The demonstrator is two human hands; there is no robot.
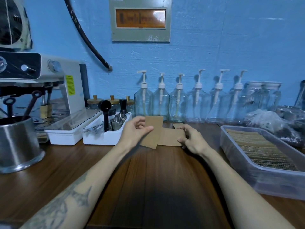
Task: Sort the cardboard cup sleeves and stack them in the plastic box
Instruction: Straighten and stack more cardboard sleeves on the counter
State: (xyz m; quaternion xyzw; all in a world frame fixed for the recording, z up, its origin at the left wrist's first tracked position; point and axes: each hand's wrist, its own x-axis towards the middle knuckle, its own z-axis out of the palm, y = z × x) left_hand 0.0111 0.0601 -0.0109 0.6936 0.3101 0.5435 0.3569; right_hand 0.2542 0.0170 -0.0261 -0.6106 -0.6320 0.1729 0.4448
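Observation:
My left hand (136, 130) pinches a flat brown cardboard cup sleeve (152, 131) between thumb and fingers and holds it upright above the wooden counter. Just to its right, a second sleeve (171, 137) lies partly behind the first; my right hand (191, 139) grips its right end. Another piece of cardboard (177, 125) peeks out behind my right hand. The clear plastic box (264, 177) stands at the right, filled with a row of several sleeves (257, 147) packed on edge.
A white tray (99, 138) with metal cups and a black scoop sits left of my hands. An espresso machine (41, 83) and a steel pot (18, 144) stand further left. Pump bottles (178, 103) line the blue wall. Plastic bags (270, 123) lie behind the box.

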